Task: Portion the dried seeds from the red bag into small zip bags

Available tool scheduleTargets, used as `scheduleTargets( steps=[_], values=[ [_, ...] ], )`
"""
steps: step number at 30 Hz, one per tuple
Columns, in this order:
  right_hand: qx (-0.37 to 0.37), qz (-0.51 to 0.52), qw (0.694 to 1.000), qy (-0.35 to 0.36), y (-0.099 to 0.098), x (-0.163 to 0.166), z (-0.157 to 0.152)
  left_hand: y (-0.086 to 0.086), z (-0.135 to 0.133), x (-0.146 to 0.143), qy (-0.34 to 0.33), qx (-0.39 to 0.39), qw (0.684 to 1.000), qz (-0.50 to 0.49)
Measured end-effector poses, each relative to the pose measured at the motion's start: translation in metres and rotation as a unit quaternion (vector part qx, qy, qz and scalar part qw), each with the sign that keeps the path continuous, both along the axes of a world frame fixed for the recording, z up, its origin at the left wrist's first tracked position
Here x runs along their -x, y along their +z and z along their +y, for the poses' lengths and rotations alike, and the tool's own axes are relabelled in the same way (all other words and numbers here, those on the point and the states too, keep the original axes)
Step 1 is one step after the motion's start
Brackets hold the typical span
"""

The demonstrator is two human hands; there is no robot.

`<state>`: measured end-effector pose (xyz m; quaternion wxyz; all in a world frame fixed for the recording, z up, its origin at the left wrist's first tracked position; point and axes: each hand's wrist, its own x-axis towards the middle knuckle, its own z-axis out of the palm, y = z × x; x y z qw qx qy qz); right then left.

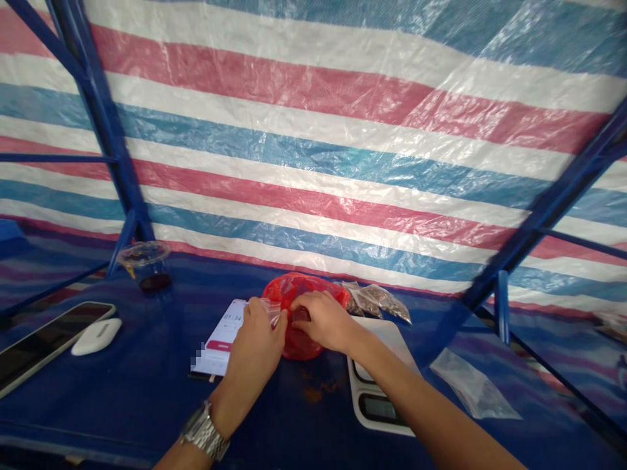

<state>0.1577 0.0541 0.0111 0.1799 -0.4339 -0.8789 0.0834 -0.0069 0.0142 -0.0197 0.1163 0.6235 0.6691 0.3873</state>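
My left hand (257,339), with a metal watch on its wrist, pinches a small clear plastic bag (272,309) at the left side of a red plastic bag (301,347). Over the mouth of the red bag, my right hand (326,320) has its fingers curled down into it. Its fingertips are partly hidden, and I cannot make out what lies between them. To the right, a white digital scale (360,405) sits partly under my right forearm. Brown crumbs (316,390) are scattered on the blue table just in front of the red bag.
Filled clear bags (382,301) lie behind the scale, flat clear bags (475,386) to its right. A phone showing a timer (220,349) is beside my left hand. Further left are another phone (49,343), a white case (96,336) and a plastic cup (153,267) of dark liquid.
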Motion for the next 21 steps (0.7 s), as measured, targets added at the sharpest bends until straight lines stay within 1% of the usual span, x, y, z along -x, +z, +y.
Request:
scheduleTargets(
  steps=[2, 4, 5, 7, 10, 12, 14, 16, 17, 19, 21],
  values=[
    [0.021, 0.028, 0.999, 0.029, 0.0, -0.007, -0.005, 0.005, 0.006, -0.003, -0.008, 0.015, 0.998, -0.056],
    [0.037, 0.031, 0.998, 0.034, 0.002, -0.014, -0.011, 0.011, 0.012, -0.005, -0.007, 0.02, 0.994, -0.104],
    [0.037, 0.024, 0.999, 0.022, 0.004, -0.017, -0.013, 0.014, 0.015, -0.006, -0.006, 0.008, 0.993, -0.119],
    [0.024, -0.008, 0.999, -0.022, 0.009, -0.023, -0.018, 0.018, 0.019, -0.009, -0.008, -0.04, 0.99, -0.136],
    [-0.006, -0.094, 0.991, -0.092, 0.016, -0.031, -0.022, 0.022, 0.022, -0.014, -0.012, -0.113, 0.982, -0.152],
    [-0.018, -0.148, 0.981, -0.122, 0.022, -0.035, -0.024, 0.022, 0.022, -0.018, -0.014, -0.148, 0.978, -0.144],
    [-0.021, -0.184, 0.973, -0.139, 0.027, -0.038, -0.025, 0.02, 0.019, -0.023, -0.014, -0.167, 0.98, -0.106],
    [-0.018, -0.202, 0.969, -0.144, 0.032, -0.039, -0.024, 0.016, 0.015, -0.028, -0.01, -0.16, 0.986, -0.052],
    [-0.016, -0.207, 0.967, -0.147, 0.035, -0.038, -0.023, 0.013, 0.012, -0.03, -0.009, -0.145, 0.989, -0.028],
    [-0.016, -0.213, 0.964, -0.157, 0.037, -0.033, -0.019, 0.006, 0.009, -0.033, -0.01, -0.096, 0.995, 0.003],
    [-0.019, -0.215, 0.962, -0.169, 0.037, -0.028, -0.012, 0.001, 0.011, -0.035, -0.028, -0.032, 0.999, 0.012]
  ],
)
